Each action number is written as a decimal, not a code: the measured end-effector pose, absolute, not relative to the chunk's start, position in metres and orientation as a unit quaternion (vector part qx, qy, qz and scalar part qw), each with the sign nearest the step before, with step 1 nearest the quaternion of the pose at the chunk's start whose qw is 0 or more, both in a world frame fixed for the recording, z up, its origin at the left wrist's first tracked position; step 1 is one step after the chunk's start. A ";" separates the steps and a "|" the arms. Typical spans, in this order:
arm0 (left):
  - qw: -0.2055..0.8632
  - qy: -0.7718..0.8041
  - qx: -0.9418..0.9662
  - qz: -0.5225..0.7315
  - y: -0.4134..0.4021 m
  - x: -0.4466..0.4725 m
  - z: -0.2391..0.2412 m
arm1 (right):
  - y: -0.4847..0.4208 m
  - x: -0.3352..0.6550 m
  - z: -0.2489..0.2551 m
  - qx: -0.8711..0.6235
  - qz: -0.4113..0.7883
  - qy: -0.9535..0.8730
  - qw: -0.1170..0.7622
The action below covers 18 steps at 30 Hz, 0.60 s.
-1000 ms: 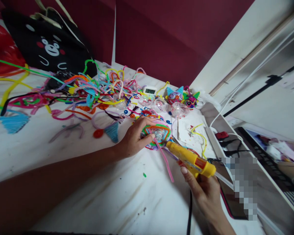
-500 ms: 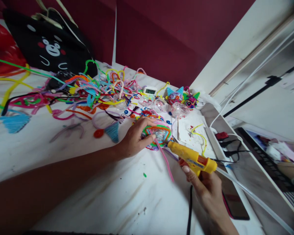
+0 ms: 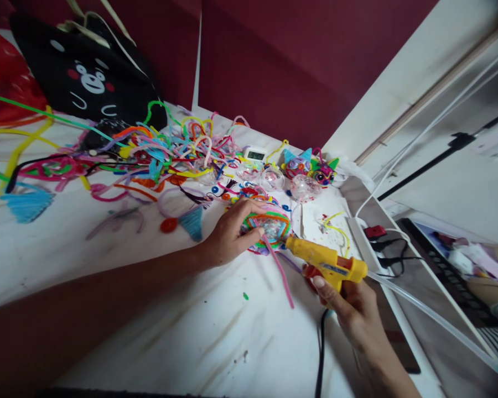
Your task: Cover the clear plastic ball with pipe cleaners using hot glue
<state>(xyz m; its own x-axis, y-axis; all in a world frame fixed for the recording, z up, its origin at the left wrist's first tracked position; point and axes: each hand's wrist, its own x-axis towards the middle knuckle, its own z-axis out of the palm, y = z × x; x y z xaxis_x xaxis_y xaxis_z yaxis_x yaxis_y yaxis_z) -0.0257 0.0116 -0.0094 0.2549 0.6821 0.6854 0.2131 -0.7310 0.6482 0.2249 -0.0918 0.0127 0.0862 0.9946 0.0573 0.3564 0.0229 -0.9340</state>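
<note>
My left hand (image 3: 234, 235) is closed on the left side of a round ornament (image 3: 274, 225), a clear ball wrapped in rings of coloured pipe cleaner. Its thumb presses near the top end of a loose pink pipe cleaner (image 3: 283, 279) that hangs down over the table. In my right hand (image 3: 351, 307) is a yellow hot glue gun (image 3: 321, 257), its nozzle at the ornament's lower right edge; whether the tip touches cannot be made out. A long clear glue stick (image 3: 431, 318) sticks out of the gun's back.
Tangled pipe cleaners (image 3: 182, 149) cover the table's back left, before a black bag (image 3: 87, 72). Behind the ornament stand clear plastic balls (image 3: 273, 178), a small digital clock (image 3: 255, 155) and two decorated figures (image 3: 297, 164). At right lie a power strip (image 3: 362, 240) and a phone (image 3: 398, 337).
The glue gun's rear and my right hand have shifted slightly, while its nozzle stays by the ornament's lower right edge. My left hand keeps its hold. The view has shifted a little.
</note>
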 end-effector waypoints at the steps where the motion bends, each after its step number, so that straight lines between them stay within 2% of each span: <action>1: 0.217 0.294 0.761 0.537 0.012 -0.026 -0.010 | -0.091 0.226 0.013 -0.596 0.372 -0.567 0.430; 18: 0.236 0.299 0.755 0.534 0.012 -0.027 -0.009 | -0.087 0.223 0.010 -0.584 0.377 -0.560 0.452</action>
